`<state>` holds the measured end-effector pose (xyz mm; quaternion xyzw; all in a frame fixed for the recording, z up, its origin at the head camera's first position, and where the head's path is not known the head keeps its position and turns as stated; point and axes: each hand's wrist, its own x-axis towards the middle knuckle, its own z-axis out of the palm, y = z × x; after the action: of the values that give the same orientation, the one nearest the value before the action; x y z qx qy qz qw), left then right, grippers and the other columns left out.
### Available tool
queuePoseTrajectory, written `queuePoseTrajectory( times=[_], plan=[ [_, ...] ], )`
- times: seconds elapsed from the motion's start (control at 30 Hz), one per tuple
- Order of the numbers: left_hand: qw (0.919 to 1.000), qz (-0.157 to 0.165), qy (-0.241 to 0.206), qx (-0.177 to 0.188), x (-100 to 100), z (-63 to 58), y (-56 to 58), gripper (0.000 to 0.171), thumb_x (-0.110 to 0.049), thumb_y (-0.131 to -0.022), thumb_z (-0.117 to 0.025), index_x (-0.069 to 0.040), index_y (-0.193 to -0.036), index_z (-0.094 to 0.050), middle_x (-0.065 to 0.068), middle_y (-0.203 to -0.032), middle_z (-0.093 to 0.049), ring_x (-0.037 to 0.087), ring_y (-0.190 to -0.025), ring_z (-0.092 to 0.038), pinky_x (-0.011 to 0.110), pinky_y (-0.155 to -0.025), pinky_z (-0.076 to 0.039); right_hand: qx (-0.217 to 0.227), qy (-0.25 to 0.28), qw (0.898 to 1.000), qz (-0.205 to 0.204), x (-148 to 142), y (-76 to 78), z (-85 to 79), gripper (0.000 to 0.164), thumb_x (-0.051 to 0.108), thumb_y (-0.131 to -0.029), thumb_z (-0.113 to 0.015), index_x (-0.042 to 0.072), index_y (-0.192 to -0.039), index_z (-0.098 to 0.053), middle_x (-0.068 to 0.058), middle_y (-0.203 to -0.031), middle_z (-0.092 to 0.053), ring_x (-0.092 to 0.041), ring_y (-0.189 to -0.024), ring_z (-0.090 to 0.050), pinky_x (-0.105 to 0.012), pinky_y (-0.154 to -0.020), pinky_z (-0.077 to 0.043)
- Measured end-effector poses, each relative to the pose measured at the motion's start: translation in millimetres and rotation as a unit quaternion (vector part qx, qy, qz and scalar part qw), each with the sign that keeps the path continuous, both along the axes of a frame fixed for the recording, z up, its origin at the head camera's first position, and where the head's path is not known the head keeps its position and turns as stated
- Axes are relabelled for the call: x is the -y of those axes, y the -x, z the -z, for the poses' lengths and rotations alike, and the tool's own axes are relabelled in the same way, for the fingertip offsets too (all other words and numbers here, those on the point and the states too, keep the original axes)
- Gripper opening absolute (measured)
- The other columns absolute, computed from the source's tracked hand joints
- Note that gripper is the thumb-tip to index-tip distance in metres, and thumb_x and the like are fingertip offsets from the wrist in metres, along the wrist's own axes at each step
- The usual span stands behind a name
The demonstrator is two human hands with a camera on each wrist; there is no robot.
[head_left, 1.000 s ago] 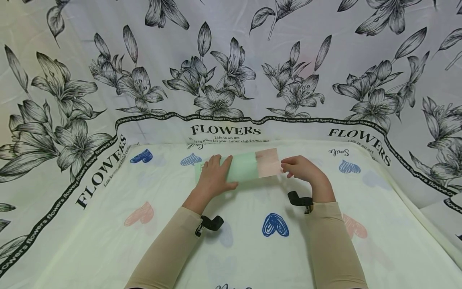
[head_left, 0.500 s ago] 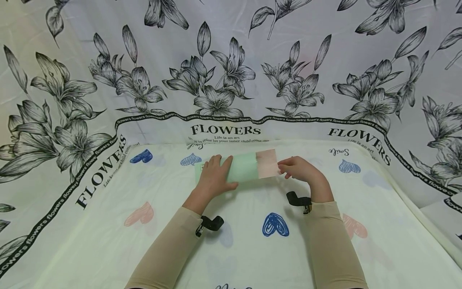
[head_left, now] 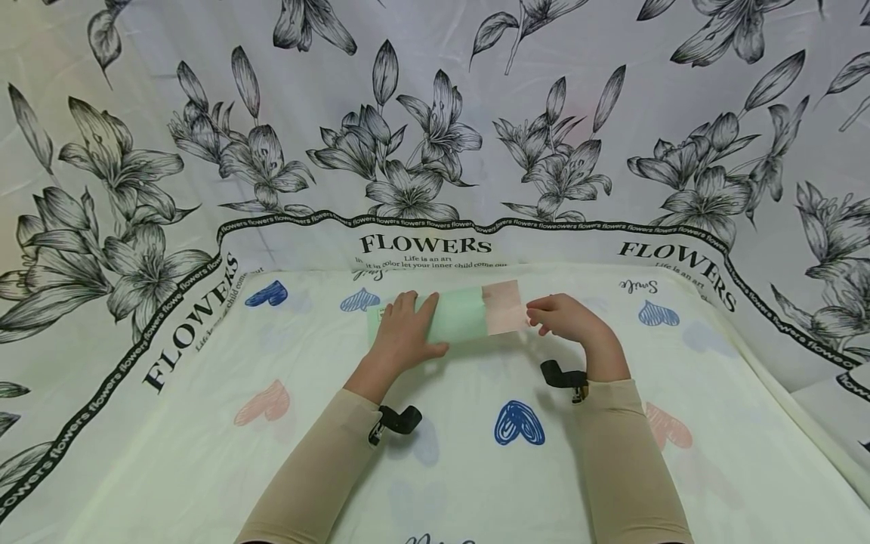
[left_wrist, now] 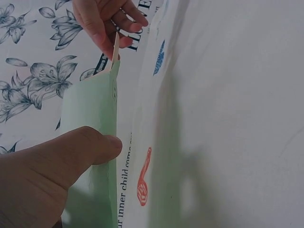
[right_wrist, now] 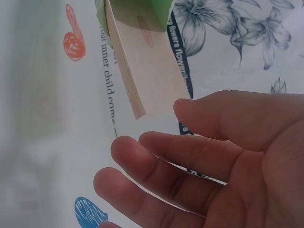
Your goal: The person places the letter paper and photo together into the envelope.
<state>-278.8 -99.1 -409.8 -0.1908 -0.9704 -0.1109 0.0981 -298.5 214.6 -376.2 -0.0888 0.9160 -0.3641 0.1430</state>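
A long light-green paper box point(head_left: 459, 313) is held slightly raised over the heart-print cloth. From its right end juts a pale pink flap point(head_left: 503, 308), seen from the open side in the right wrist view as a pink panel point(right_wrist: 149, 61) with a folded edge. My left hand point(head_left: 406, 330) grips the box's left part, its thumb point(left_wrist: 102, 148) lying along the near edge. At the flap's end is my right hand point(head_left: 567, 316). Its thumb and fingers are loosely bent and spread, with no pinch on the flap; whether the thumb tip touches the corner I cannot tell.
Under the box lies a pale cloth point(head_left: 469, 483) with printed blue and pink hearts. Behind it rises a white curtain point(head_left: 489, 174) with black flower drawings and lettering. A small black camera point(head_left: 401, 420) sits on the left wrist, another black camera point(head_left: 564, 375) on the right.
The pink flap's end has shifted slightly left since a second ago. My right hand moved a little left with it, then slightly back right. The left hand stays put.
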Motion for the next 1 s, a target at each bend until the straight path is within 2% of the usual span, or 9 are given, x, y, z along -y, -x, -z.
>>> queuePoseTrajectory(
  times=[0.23,0.63,1.0],
  plan=[
    [1.0000,0.000,-0.001,0.003,-0.9,-1.7,-1.0,0.095,-0.051,-0.081,-0.082,-0.011,-0.157,-0.040,0.027,-0.147,-0.041,0.042,-0.139,-0.036,0.062,-0.115,-0.032,0.000,-0.010,1.000,-0.001,2.3,0.3,0.7,0.049,0.024,-0.107,-0.051,-0.006,-0.146,-0.051,-0.017,-0.120,-0.067,-0.027,-0.094,-0.067,-0.052,-0.097,-0.051],
    [0.9999,0.001,0.006,0.010,-1.5,-0.4,-0.4,0.095,-0.052,-0.082,-0.080,-0.011,-0.157,-0.039,0.026,-0.148,-0.040,0.041,-0.140,-0.036,0.061,-0.115,-0.031,0.000,-0.021,0.999,-0.030,11.2,-0.8,0.1,0.048,0.022,-0.105,-0.052,-0.006,-0.144,-0.054,-0.015,-0.117,-0.070,-0.026,-0.092,-0.066,-0.058,-0.101,-0.046],
    [0.9999,-0.001,0.008,0.011,-1.5,1.8,1.5,0.096,-0.052,-0.082,-0.080,-0.011,-0.158,-0.039,0.026,-0.148,-0.040,0.041,-0.139,-0.036,0.061,-0.115,-0.031,0.003,-0.023,1.000,-0.017,5.0,-1.7,-1.4,0.050,0.021,-0.107,-0.049,-0.007,-0.149,-0.047,-0.019,-0.121,-0.069,-0.026,-0.095,-0.068,-0.058,-0.103,-0.046]
  ],
)
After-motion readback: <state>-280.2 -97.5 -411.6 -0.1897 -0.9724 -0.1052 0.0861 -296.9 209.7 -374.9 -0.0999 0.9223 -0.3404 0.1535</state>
